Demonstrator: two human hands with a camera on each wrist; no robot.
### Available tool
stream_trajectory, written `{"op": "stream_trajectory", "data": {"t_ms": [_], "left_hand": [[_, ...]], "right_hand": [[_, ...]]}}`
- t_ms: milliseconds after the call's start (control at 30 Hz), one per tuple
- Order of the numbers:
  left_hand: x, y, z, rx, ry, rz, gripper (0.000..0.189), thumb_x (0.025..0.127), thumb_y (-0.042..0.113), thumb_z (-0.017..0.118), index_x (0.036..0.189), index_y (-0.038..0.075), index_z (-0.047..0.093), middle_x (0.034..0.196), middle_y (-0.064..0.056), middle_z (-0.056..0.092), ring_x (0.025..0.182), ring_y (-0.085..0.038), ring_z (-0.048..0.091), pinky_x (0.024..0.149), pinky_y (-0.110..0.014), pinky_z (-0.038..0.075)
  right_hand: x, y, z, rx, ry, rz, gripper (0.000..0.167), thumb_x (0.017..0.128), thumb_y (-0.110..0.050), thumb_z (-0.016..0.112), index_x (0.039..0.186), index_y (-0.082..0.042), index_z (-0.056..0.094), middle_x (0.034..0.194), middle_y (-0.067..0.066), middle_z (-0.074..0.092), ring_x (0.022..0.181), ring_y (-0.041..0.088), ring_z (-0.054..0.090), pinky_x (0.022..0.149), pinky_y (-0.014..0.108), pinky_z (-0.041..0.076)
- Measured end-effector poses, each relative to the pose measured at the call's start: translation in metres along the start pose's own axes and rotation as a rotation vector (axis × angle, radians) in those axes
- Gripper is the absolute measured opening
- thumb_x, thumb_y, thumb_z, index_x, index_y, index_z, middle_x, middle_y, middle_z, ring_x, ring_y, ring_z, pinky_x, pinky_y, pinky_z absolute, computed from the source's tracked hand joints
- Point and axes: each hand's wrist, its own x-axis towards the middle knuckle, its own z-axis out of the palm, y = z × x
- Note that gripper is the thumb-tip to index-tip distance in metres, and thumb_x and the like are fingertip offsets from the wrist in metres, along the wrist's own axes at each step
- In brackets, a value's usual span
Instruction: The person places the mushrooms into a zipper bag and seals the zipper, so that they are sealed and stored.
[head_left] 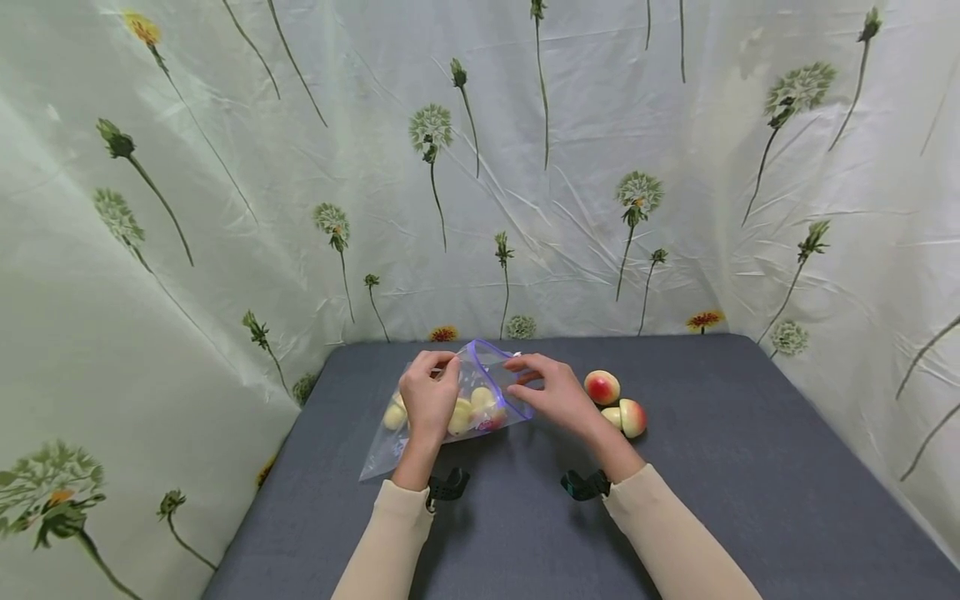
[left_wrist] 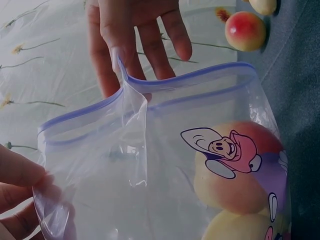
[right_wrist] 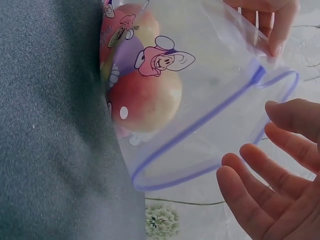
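Note:
A clear zip bag (head_left: 478,385) with a purple-edged mouth and cartoon prints lies tilted on the table, its mouth gaping towards the right. Several red-and-yellow, peach-like fruits (left_wrist: 240,170) show through its film. My left hand (head_left: 431,396) pinches the bag's upper edge close to the mouth, thumb against fingers. At the mouth, my right hand (head_left: 551,387) has its fingers spread and loosely bent, with the fingertips (right_wrist: 272,107) right at the purple rim. No fruit shows in that hand. Part of the bag is hidden behind the left hand.
To the right of the bag are a red-and-yellow fruit (head_left: 602,387) and a pale and red one (head_left: 632,418) with a pale piece beside it. All stand on a dark grey table (head_left: 712,467), with a flower-print curtain (head_left: 525,167) behind.

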Motion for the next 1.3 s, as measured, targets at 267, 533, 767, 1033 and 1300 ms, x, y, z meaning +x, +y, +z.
{"op": "stream_trajectory", "data": {"t_ms": [267, 533, 767, 1033, 1300], "left_hand": [[-0.001, -0.001, 0.001, 0.017, -0.007, 0.001, 0.004, 0.089, 0.01, 0.075, 0.086, 0.01, 0.079, 0.083, 0.003, 0.068, 0.074, -0.013, 0.065, 0.07, -0.033, 0.056], [-0.001, -0.002, 0.002, 0.012, 0.001, 0.027, 0.005, 0.087, 0.007, 0.077, 0.083, 0.01, 0.078, 0.081, 0.001, 0.069, 0.071, -0.015, 0.065, 0.068, -0.034, 0.056], [-0.001, -0.002, 0.002, 0.011, -0.021, 0.012, 0.004, 0.088, 0.008, 0.076, 0.085, 0.01, 0.079, 0.082, 0.002, 0.069, 0.071, -0.015, 0.065, 0.068, -0.034, 0.055], [-0.003, -0.002, 0.003, 0.001, -0.049, 0.014, 0.005, 0.089, 0.009, 0.075, 0.088, 0.006, 0.079, 0.084, 0.001, 0.069, 0.072, -0.016, 0.065, 0.067, -0.034, 0.055], [-0.004, -0.002, 0.005, 0.006, -0.071, 0.018, 0.006, 0.09, 0.009, 0.075, 0.089, 0.005, 0.079, 0.085, 0.0, 0.069, 0.072, -0.016, 0.065, 0.067, -0.034, 0.055]], "right_hand": [[-0.009, 0.002, -0.008, -0.029, 0.003, 0.006, 0.033, 0.092, -0.018, 0.076, 0.124, -0.019, 0.068, 0.124, 0.001, 0.066, 0.102, 0.016, 0.066, 0.087, 0.041, 0.056], [-0.018, 0.007, -0.018, -0.069, -0.004, 0.023, 0.034, 0.092, -0.02, 0.076, 0.125, -0.017, 0.068, 0.124, 0.001, 0.065, 0.106, 0.025, 0.066, 0.088, 0.044, 0.055], [-0.026, 0.011, -0.029, -0.087, -0.019, 0.046, 0.034, 0.092, -0.018, 0.075, 0.125, -0.022, 0.067, 0.127, 0.003, 0.064, 0.111, 0.032, 0.063, 0.089, 0.046, 0.053], [-0.034, 0.021, -0.043, -0.168, -0.043, 0.035, 0.036, 0.091, -0.016, 0.076, 0.126, -0.02, 0.067, 0.126, 0.0, 0.065, 0.11, 0.031, 0.064, 0.087, 0.044, 0.054], [-0.042, 0.03, -0.061, -0.282, -0.053, 0.048, 0.039, 0.09, -0.016, 0.077, 0.128, -0.02, 0.067, 0.124, 0.001, 0.066, 0.109, 0.026, 0.064, 0.088, 0.049, 0.052]]}}
